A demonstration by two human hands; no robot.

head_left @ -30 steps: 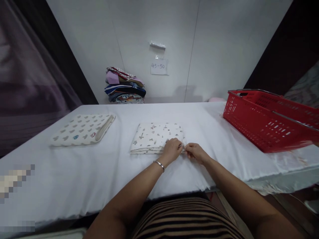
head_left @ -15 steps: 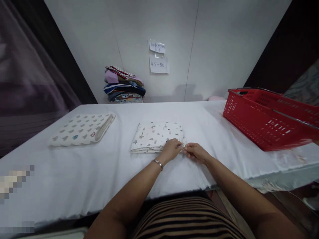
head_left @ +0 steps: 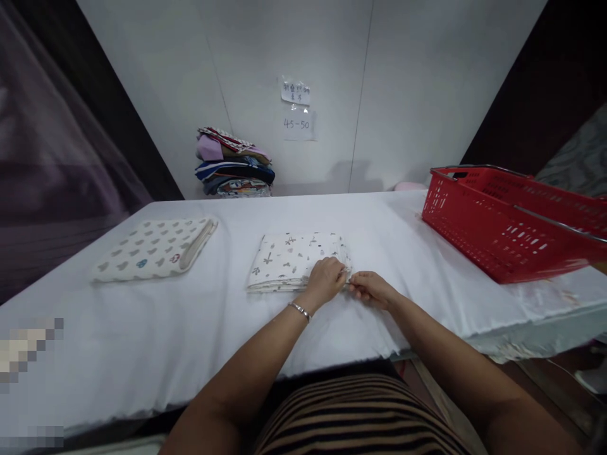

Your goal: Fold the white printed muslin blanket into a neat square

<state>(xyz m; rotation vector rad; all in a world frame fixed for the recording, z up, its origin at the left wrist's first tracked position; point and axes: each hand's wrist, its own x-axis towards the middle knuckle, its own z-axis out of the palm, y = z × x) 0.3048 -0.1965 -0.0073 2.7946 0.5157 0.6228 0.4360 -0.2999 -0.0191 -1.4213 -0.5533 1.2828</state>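
Presumably for alignment, pinching near right corner of folded cloth [head_left: 294, 258], centred on white table [head_left: 190, 332], with right hand [head_left: 372, 289] and bracing with left hand [head_left: 326, 279], curled on top in unclear grip.

There are two hands [head_left: 325, 279] [head_left: 372, 289], two cream cloths [head_left: 289, 256] [head_left: 152, 249], one fabric pile [head_left: 234, 167] and one basket [head_left: 493, 224].

Wht cloth [head_left: 284, 256] w/ grey-brown motifs, red basket [head_left: 467, 230], wht tablecloth [head_left: 165, 335], blk/tan striped top [head_left: 351, 411]
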